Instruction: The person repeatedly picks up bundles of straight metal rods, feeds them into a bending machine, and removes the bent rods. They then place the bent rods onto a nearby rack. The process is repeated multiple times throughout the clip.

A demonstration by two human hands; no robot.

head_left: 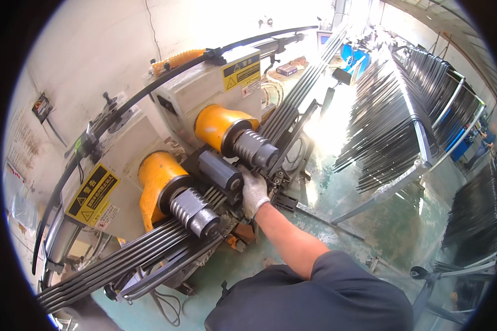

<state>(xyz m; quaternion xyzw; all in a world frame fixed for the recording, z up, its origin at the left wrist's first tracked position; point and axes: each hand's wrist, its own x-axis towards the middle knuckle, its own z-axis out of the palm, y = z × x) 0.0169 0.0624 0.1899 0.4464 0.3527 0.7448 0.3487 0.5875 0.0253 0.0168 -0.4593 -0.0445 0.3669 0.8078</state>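
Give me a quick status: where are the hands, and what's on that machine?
Gloved hand on the dark block between two ribbed rollers. Other hand out of view. Long dark rods lie through the machine. Nothing blocking the hand.

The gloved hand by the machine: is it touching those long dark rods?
Touching. The head view shows the gloved hand resting on the dark rods between the two ribbed rollers.

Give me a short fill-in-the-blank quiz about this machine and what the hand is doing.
1. The hand wears a ____ glove.
2. The hand rests on the machine between two grooved ____, the near roller and the far roller.
3. The housing behind the near roller is ____.
4. Long dark bars pass along the rollers; more hang on the ____ at the right.

Missing words: white; rollers; yellow; rack
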